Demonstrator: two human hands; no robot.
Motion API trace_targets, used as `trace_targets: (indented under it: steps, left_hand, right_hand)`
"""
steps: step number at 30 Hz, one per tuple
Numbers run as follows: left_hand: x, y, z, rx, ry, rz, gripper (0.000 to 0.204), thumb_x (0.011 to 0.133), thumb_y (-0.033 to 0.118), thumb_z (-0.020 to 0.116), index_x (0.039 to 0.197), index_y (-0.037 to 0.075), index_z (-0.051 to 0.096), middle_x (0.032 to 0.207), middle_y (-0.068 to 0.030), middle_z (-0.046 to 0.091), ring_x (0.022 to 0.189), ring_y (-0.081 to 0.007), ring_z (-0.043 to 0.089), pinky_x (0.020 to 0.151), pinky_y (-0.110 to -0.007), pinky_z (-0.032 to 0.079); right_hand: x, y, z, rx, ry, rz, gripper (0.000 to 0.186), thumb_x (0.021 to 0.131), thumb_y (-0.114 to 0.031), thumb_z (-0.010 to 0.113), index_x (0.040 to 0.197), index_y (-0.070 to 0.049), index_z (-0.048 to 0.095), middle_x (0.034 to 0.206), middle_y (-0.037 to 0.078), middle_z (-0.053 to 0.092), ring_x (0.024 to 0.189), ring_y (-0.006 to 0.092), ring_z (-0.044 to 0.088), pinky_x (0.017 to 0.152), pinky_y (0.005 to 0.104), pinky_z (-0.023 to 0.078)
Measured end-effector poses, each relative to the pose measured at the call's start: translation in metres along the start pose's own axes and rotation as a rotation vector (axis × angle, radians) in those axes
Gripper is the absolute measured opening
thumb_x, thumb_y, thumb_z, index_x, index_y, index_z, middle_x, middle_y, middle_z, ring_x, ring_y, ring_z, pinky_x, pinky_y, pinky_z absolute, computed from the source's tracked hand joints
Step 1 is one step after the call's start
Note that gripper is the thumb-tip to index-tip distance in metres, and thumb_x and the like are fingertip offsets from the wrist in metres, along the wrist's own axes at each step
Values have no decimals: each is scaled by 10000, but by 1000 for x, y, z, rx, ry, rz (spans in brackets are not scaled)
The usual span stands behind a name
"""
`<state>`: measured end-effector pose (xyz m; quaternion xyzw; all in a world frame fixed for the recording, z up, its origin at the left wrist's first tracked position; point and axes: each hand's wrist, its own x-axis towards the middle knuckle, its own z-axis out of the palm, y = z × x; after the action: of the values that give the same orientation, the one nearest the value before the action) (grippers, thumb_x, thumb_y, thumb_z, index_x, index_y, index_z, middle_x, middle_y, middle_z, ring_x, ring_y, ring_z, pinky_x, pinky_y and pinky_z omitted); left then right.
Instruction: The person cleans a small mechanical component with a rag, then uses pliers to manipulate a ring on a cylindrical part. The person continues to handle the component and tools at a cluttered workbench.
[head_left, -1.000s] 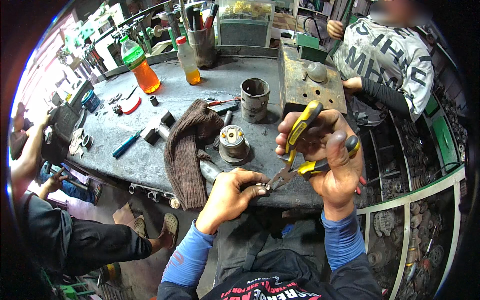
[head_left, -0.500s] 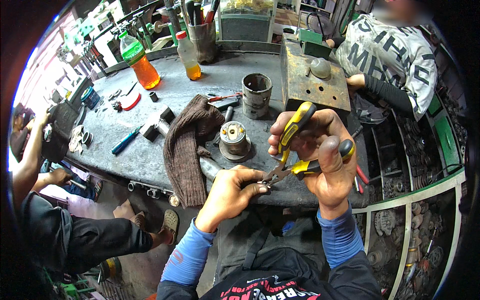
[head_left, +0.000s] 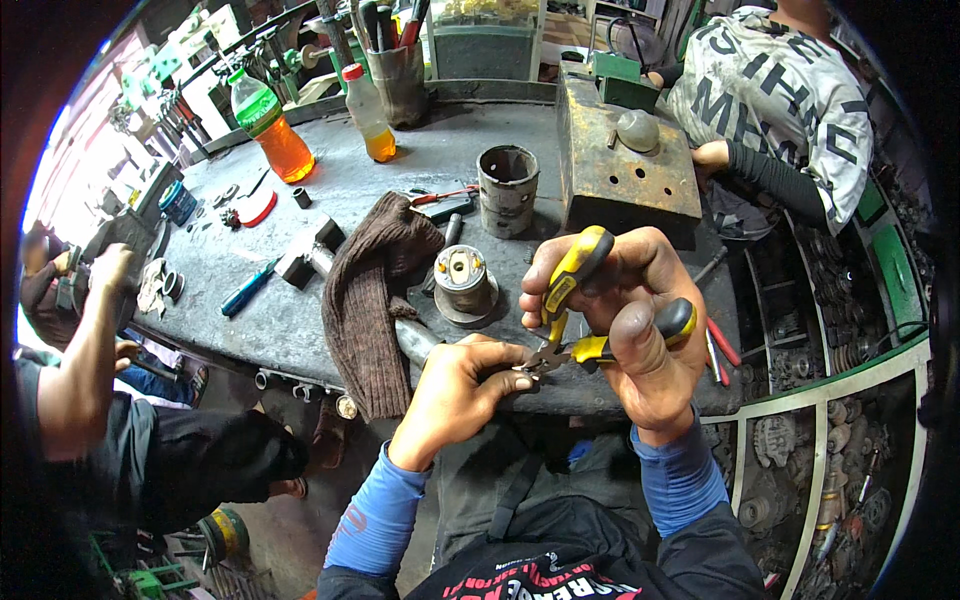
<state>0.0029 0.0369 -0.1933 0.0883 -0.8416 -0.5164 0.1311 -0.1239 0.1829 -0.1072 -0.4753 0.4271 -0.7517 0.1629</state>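
Observation:
My left hand (head_left: pixel 450 390) pinches a small metal piece (head_left: pixel 528 377) at the bench's front edge, too small to make out. My right hand (head_left: pixel 640 320) holds yellow-and-black pliers (head_left: pixel 572 272), their handles spread, with the jaws at that piece beside my left fingertips. Just beyond my hands stands a round metal part (head_left: pixel 466 293) with brass-coloured studs on top. A hollow blackened cylinder (head_left: pixel 508 205) stands behind it. A brown knitted cloth (head_left: pixel 365 330) drapes over a metal tube left of my hands. Red-handled tools (head_left: pixel 722 345) lie beside my right hand.
The dark workbench (head_left: pixel 210 330) holds a rusty box (head_left: pixel 615 200), bottles (head_left: pixel 270 135), a screwdriver (head_left: pixel 250 285) and a tool cup (head_left: pixel 398 80). A person (head_left: pixel 760 110) stands at the back right, others (head_left: pixel 150 450) at left. Shelves of parts (head_left: pixel 860 460) fill the lower right.
My right hand and the pliers have moved left and slightly down. My left hand holds much the same spot. The nearest person at left has shifted an arm and legs.

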Motion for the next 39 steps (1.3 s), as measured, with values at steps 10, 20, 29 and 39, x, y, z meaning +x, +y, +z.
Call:
trace_targets:
  steps: [10, 20, 29, 39]
  left_hand:
    - [2, 4, -2, 11, -14, 1, 289, 855, 127, 850, 1132, 57, 807, 973, -158, 771, 917, -289, 729, 854, -387, 563]
    - [1, 2, -2, -21, 11, 32, 300, 847, 106, 845, 1141, 58, 805, 962, -167, 765, 896, -299, 725, 843, -397, 561]
    - [3, 3, -2, 0, 3, 42, 286, 839, 102, 857, 1115, 48, 804, 940, -163, 762, 870, -306, 722, 816, -396, 564]
    - [2, 1, -1, 10, 23, 47, 284, 846, 141, 861, 1107, 48, 804, 927, -167, 763, 862, -323, 728, 803, -399, 566]
  right_hand:
    - [-1, 1, 6, 62, 39, 35, 611, 924, -502, 807, 1159, -67, 449, 1149, 244, 638, 1003, 238, 665, 917, 421, 588]
    - [9, 7, 11, 138, 60, 88, 598, 894, -426, 867, 1076, -93, 406, 1094, 232, 625, 945, 227, 636, 859, 410, 577]
    - [13, 10, 7, 146, 64, 92, 579, 932, -464, 816, 1103, -100, 400, 1016, 222, 627, 836, 221, 618, 767, 416, 563]
    - [18, 12, 5, 125, 53, 69, 504, 1003, -447, 731, 1086, -80, 396, 1043, 219, 613, 849, 213, 624, 751, 382, 574]
